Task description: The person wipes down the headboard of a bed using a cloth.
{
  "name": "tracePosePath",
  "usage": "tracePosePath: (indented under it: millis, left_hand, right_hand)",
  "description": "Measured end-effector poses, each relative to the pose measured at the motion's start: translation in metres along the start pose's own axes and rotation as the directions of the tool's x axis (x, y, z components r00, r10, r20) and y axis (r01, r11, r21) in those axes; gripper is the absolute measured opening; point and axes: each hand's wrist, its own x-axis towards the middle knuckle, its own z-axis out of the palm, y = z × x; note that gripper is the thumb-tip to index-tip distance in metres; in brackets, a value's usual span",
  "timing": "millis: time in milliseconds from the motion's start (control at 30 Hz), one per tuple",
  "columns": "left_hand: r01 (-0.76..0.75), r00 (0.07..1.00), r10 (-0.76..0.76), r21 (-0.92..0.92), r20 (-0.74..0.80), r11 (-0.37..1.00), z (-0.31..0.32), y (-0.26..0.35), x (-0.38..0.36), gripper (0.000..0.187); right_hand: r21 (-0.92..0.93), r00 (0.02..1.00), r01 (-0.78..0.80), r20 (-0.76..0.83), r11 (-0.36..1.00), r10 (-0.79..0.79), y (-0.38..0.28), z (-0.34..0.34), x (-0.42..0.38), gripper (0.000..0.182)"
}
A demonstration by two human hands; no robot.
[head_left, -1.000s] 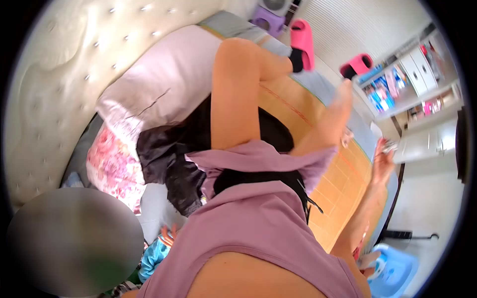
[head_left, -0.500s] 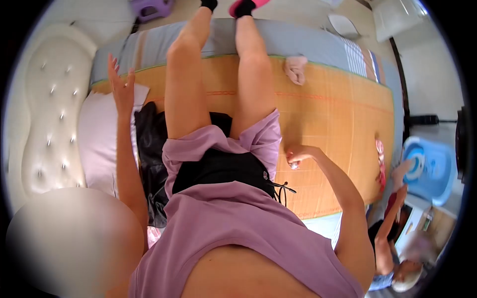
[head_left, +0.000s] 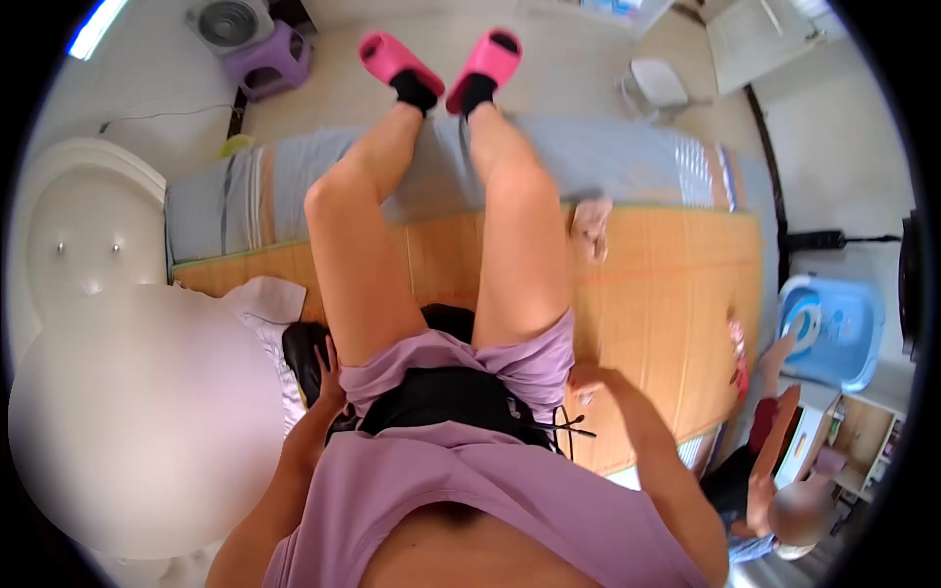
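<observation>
My left hand (head_left: pixel 331 380) is down beside my left thigh, fingers stretched out, against a shiny black leather-like item (head_left: pixel 302 355). My right hand (head_left: pixel 594 379) rests by my right hip on the woven mat (head_left: pixel 676 314), its fingers curled. Something small and pale shows at those fingers, too blurred to name. Thin black cables (head_left: pixel 569 427) come out from the black waist pack (head_left: pixel 441 400) on my lap, near the right hand. A crumpled pale pink cloth (head_left: pixel 592 227) lies on the mat beyond my right knee.
Pink slippers (head_left: pixel 488 69) are on my feet over the floor. A purple stool (head_left: pixel 274 64) carries a fan (head_left: pixel 227 24). To the right are a blue basin (head_left: pixel 851 338), a red patterned cloth (head_left: pixel 737 355) and another person (head_left: pixel 760 470). A white pillow (head_left: pixel 265 299) lies left.
My left hand has come down from the raised, spread position to the black item beside my thigh. The right hand stays near my hip. The view has tilted up, showing both slippers and more floor.
</observation>
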Motion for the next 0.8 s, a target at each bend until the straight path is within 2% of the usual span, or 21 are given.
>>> tracePosePath:
  millis: [100,233,333,400,433,467,500,533,567,633,667,700,733,767,800]
  left_hand:
    - [0.028,0.994,-0.032,-0.039,-0.108,0.999,0.016,0.001,-0.011,0.112]
    - [0.050,0.964,-0.055,-0.025,-0.262,0.998,0.039,0.006,-0.024,0.098]
    - [0.075,0.897,-0.045,0.051,-0.440,0.996,0.061,-0.006,-0.002,0.089]
    - [0.192,0.775,-0.050,0.159,-0.630,0.968,0.071,-0.016,0.024,0.082]
    - [0.190,0.773,-0.050,0.156,-0.632,0.969,0.049,-0.021,0.025,0.079]
    - [0.083,0.857,-0.055,0.033,-0.513,0.996,0.026,-0.024,0.019,0.076]
    - [-0.032,0.941,-0.042,-0.215,-0.335,0.976,-0.026,-0.040,0.007,0.049]
    - [-0.043,0.989,-0.028,-0.471,-0.143,0.881,-0.079,-0.056,-0.005,0.025]
    - [-0.066,0.956,-0.147,-0.675,-0.254,0.735,-0.103,-0.081,0.003,0.012]
    - [0.136,0.940,-0.342,-0.894,-0.020,0.427,-0.136,-0.139,0.049,0.010]
    - [0.155,0.827,-0.547,-0.881,-0.132,0.447,-0.158,-0.183,0.079,0.014]
    - [0.193,0.667,-0.704,-0.857,-0.242,0.478,-0.175,-0.222,0.110,0.020]
    - [0.374,0.489,-0.832,-0.799,-0.262,0.471,-0.169,-0.253,0.155,0.034]
    - [0.344,0.437,-0.880,-0.870,-0.185,0.354,-0.172,-0.297,0.210,0.041]
    - [0.353,0.333,-0.913,-0.866,-0.237,0.353,-0.177,-0.346,0.258,0.039]
  right_hand:
    - [0.061,0.976,-0.031,-0.213,0.998,0.043,-0.026,0.000,-0.032,0.020]
    - [0.123,0.903,0.048,-0.429,0.991,0.010,-0.036,0.012,-0.047,0.020]
    - [0.151,0.871,0.065,-0.492,0.986,0.018,-0.039,-0.002,-0.043,0.019]
    - [0.159,0.871,0.042,-0.489,0.986,0.042,-0.048,-0.037,-0.047,0.019]
    - [0.161,0.881,0.015,-0.470,0.987,0.063,-0.055,-0.056,-0.056,0.019]
    - [0.152,0.895,-0.026,-0.438,0.988,0.091,-0.060,-0.077,-0.072,0.019]
    - [0.131,0.908,-0.065,-0.403,0.989,0.114,-0.068,-0.106,-0.092,0.018]
    - [0.097,0.914,-0.074,-0.391,0.993,0.106,-0.081,-0.139,-0.104,0.018]
    - [0.037,0.915,-0.063,-0.397,0.997,0.072,-0.098,-0.178,-0.112,0.018]
    - [-0.201,0.908,-0.043,-0.417,0.979,-0.046,-0.115,-0.278,-0.123,0.018]
    - [-0.418,0.886,-0.070,-0.443,0.906,-0.136,-0.141,-0.354,-0.118,0.018]
    - [-0.623,0.859,-0.137,-0.461,0.770,-0.221,-0.179,-0.438,-0.105,0.018]
    - [-0.778,0.852,-0.407,-0.512,0.479,-0.108,-0.261,-0.523,-0.086,0.016]
    - [-0.856,0.825,-0.316,-0.461,0.410,-0.327,-0.327,-0.621,-0.052,0.014]
    - [-0.922,0.733,-0.272,-0.383,0.275,-0.562,-0.399,-0.694,-0.012,0.013]
